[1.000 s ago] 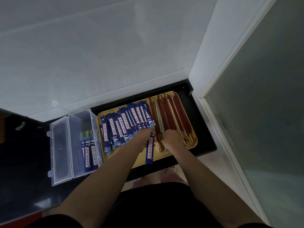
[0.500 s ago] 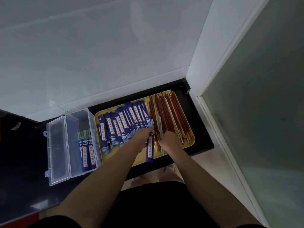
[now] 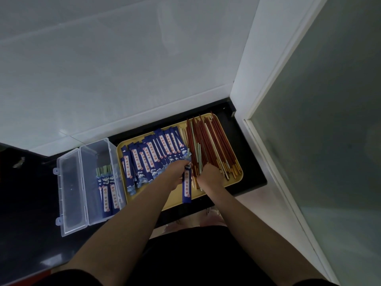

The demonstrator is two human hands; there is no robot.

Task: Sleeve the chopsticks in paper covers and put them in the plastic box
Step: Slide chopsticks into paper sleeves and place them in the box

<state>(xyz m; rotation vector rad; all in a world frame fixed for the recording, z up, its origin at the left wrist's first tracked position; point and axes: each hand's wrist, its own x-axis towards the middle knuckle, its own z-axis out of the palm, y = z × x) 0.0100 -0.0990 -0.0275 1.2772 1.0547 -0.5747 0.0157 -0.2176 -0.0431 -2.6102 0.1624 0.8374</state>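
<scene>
Left hand [image 3: 177, 172] grips a blue printed paper chopstick sleeve [image 3: 186, 186] over the yellow tray [image 3: 175, 203]. Right hand [image 3: 210, 176] curls around loose red chopsticks [image 3: 208, 141].

Bare tray [image 3: 175, 200] strip between sleeves [image 3: 148, 159] and chopsticks [image 3: 210, 145]

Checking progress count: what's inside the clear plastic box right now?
The plastic box holds a few sleeved chopsticks, green tips poking out. Exact count unclear; overlap hides some.
</scene>
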